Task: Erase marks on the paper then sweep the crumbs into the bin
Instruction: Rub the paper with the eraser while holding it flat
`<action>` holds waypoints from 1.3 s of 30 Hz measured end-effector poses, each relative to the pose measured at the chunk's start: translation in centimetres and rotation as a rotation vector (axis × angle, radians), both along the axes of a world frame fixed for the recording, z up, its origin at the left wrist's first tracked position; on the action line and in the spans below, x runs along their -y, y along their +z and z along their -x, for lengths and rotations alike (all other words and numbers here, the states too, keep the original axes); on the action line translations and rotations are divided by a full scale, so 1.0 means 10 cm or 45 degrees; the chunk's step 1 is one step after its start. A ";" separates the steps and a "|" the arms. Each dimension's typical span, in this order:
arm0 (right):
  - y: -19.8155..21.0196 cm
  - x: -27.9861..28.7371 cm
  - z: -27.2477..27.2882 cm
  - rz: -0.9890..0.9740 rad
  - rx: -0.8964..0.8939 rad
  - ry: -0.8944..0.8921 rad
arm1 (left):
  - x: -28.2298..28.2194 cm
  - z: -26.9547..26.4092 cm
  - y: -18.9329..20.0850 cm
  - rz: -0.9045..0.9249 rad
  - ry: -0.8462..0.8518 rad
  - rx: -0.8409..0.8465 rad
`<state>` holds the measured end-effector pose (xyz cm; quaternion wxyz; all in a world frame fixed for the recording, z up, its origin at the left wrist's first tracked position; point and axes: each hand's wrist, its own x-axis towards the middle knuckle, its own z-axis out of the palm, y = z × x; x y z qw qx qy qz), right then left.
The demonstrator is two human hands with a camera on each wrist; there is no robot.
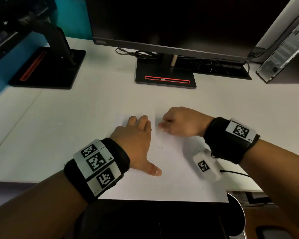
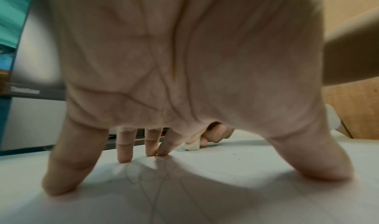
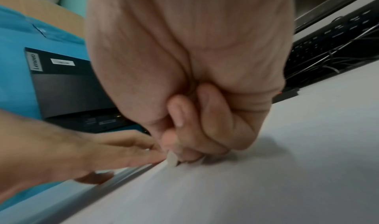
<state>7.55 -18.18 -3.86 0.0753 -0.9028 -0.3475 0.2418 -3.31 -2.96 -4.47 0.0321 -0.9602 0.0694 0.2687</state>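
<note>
Right hand is curled tight, its grip pinched around a small white eraser, thumb and fingertips clamped on it and pressing it down onto the paper. Left hand lies flat beside it with fingers straight and spread, fingertips and thumb planted on the sheet, holding nothing (just pinning it down). From the left wrist view, faint looping pencil marks show on the paper right under that palm, and the eraser sits just past the index finger.

Now from the biggest down: the white table carries everything. At the back stands a dark monitor on a black base with a red stripe, and off to the left a second monitor stand with its own red slot. At far right, a computer tower leans at the table's edge, cables tangled behind the central base. The paper lies at the near edge of the table, slightly overhanging it. Below the near right corner of the sheet sits the round rim of a bin, its inside dark. Both wrists wear black bands with white coded tags.
</note>
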 end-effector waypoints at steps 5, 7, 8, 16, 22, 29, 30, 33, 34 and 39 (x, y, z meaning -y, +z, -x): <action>-0.03 0.01 0.06 0.020 -0.081 0.071 | 0.00 0.00 0.00 -0.002 -0.003 0.010; 0.00 0.02 -0.05 0.014 -0.015 -0.020 | 0.00 0.00 0.01 -0.012 -0.004 -0.004; 0.00 0.01 -0.07 0.005 0.015 -0.031 | 0.00 0.00 0.01 -0.010 -0.003 -0.008; -0.02 -0.03 -0.07 0.005 -0.038 -0.023 | 0.01 -0.01 -0.01 -0.030 -0.009 -0.010; -0.02 -0.07 0.08 0.029 -0.090 0.097 | 0.00 -0.01 0.00 -0.022 -0.008 0.019; -0.08 -0.09 0.03 0.002 -0.029 0.073 | 0.02 -0.01 0.01 -0.046 0.003 0.014; -0.08 -0.08 0.05 0.002 -0.064 0.076 | 0.02 -0.01 0.01 -0.051 -0.003 0.018; -0.06 -0.02 -0.06 -0.019 -0.088 -0.017 | 0.02 -0.01 0.01 -0.060 0.000 0.005; -0.05 -0.01 -0.09 -0.025 -0.077 -0.039 | 0.01 -0.01 0.01 -0.051 0.015 0.004; -0.07 0.05 -0.15 -0.055 -0.088 -0.102 | -0.16 0.03 0.03 0.038 0.150 0.053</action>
